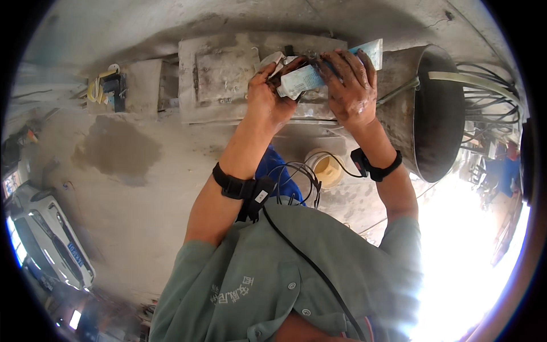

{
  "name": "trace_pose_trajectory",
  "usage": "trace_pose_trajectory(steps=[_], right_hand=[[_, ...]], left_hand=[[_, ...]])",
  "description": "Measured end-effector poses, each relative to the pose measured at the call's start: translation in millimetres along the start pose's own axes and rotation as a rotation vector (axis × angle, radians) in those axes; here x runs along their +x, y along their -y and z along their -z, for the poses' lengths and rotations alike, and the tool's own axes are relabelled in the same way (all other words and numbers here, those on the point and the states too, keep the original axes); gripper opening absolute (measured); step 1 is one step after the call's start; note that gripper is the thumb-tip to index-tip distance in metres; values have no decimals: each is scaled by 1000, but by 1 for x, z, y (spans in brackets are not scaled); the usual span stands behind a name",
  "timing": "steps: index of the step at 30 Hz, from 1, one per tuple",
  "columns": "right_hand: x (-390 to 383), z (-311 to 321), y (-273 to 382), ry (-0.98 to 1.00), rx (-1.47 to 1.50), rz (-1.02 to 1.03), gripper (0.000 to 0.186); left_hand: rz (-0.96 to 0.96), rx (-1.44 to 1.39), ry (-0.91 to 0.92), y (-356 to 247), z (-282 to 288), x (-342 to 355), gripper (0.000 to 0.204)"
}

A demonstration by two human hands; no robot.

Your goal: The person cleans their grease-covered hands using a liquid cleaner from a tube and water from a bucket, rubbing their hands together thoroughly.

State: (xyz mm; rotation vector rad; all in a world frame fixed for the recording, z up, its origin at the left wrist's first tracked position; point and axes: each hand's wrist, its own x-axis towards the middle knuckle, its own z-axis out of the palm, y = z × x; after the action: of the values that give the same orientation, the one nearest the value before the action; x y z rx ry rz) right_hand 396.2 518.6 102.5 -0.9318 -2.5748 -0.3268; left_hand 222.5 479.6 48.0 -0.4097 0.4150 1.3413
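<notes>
A white and light-blue squeeze tube (305, 81) lies slantwise over the bench, with my right hand (350, 91) wrapped over its upper part. Its flat end (373, 52) sticks out beyond my right fingers. The narrower lower end reaches over the palm of my left hand (270, 94), which is cupped with thumb and fingers apart. Black grime covers the fingers of both hands. Just past my left thumb shows a whitish crumpled thing (272, 60); whether that hand touches it, I cannot tell.
Under my hands runs a dusty grey bench-like block (219, 77). To its right stands a wide metal funnel-like drum (407, 114) beside looped cables. A bucket (327, 169) with yellowish contents is on the floor below. A box (139, 85) stands left; a white car (54, 239) is farther off.
</notes>
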Motion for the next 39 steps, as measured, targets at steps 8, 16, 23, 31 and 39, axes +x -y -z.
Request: trace_pose_trajectory(steps=[8, 16, 23, 31, 39], right_hand=[[28, 61, 47, 33, -171, 116, 43], [43, 85, 70, 42, -271, 223, 44], [52, 96, 76, -19, -315, 290, 43], [60, 112, 76, -27, -385, 312, 43], [66, 123, 78, -66, -395, 321, 42]], left_hand=[[62, -20, 179, -16, 8, -42, 45], [59, -68, 243, -25, 21, -58, 36], [-13, -18, 38, -24, 10, -65, 31], [2, -13, 152, -23, 6, -66, 28], [-30, 33, 119, -19, -15, -84, 30]])
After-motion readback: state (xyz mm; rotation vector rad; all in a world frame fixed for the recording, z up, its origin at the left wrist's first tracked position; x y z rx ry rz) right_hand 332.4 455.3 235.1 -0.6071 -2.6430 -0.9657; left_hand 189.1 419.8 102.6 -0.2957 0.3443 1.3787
